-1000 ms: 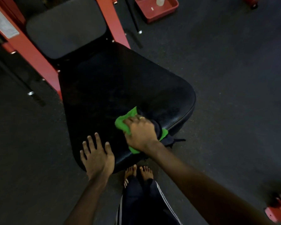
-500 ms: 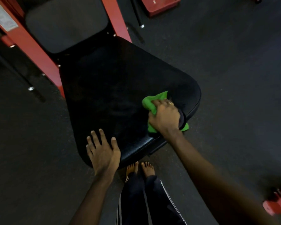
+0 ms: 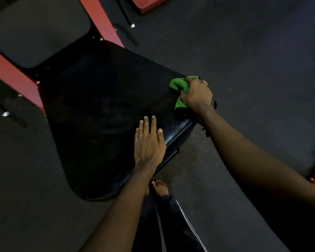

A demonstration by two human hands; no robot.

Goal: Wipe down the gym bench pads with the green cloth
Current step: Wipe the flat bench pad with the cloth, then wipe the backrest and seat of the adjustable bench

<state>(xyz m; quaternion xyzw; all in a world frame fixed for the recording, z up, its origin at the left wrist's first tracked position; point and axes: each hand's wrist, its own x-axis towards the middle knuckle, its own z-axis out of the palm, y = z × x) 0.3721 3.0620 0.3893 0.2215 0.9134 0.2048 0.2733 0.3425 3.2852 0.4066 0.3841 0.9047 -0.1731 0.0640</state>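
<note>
One green cloth [image 3: 178, 85], bunched near-far, right hand [image 3: 196, 96] gripping

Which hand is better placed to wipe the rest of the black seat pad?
Right. The right hand grips the green cloth at the seat pad's right corner; the left hand lies flat on the pad, holding nothing.

A gym: a black padded bench seat [image 3: 102, 113] on a red steel frame [image 3: 100, 20] stands on dark rubber flooring [image 3: 244, 42].
</note>
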